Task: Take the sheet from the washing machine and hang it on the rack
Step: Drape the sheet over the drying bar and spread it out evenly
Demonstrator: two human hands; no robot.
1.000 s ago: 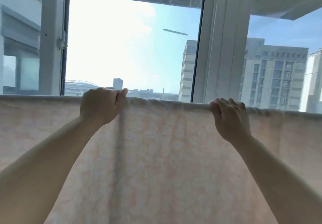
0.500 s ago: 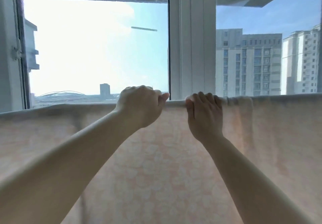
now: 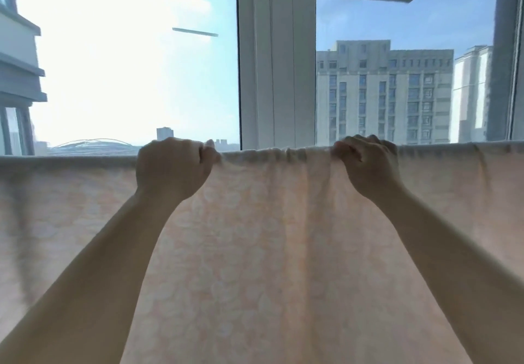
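Gripping mid-frame, left hand (image 3: 173, 168) and right hand (image 3: 368, 169) clutch the soft, light pale-pink patterned sheet (image 3: 269, 250) along its bunched top fold

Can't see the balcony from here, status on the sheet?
Left hand and right hand both grip the sheet at its top fold. Bunched between them. Nothing in the way.

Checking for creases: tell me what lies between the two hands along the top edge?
In the head view, a bunched, wrinkled stretch of the sheet spans between the left hand and right hand.
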